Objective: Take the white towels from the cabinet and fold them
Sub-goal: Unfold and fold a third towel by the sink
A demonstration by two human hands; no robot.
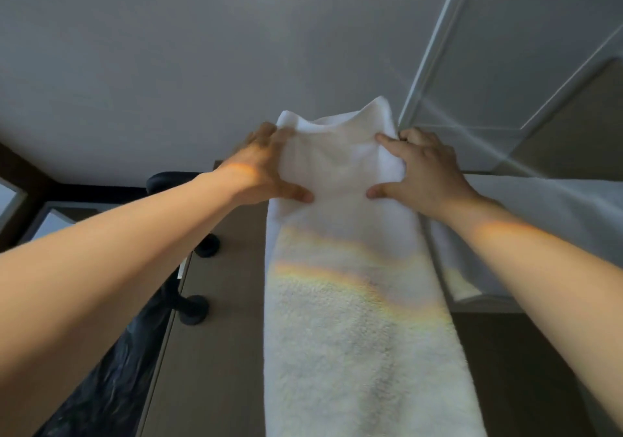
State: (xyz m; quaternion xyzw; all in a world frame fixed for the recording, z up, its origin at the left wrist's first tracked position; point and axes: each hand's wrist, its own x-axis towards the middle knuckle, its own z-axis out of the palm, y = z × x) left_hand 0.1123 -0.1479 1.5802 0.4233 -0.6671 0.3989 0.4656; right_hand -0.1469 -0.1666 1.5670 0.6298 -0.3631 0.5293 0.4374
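Note:
A long white towel (350, 318) lies as a narrow strip down the middle of a brown table (219, 352), running from the near edge to the far end. My left hand (266, 166) grips the far end's left side, thumb on top. My right hand (421, 170) grips the far end's right side the same way. The far end is lifted and bunched between the two hands, its corners sticking up above the fingers. A second white towel (526, 214) lies to the right of the strip, partly under my right forearm.
A black office chair (188, 251) with wheeled feet stands left of the table, over a dark marbled floor (111, 379). A pale wall fills the background, and a white panelled door (505, 65) stands at the right behind the table.

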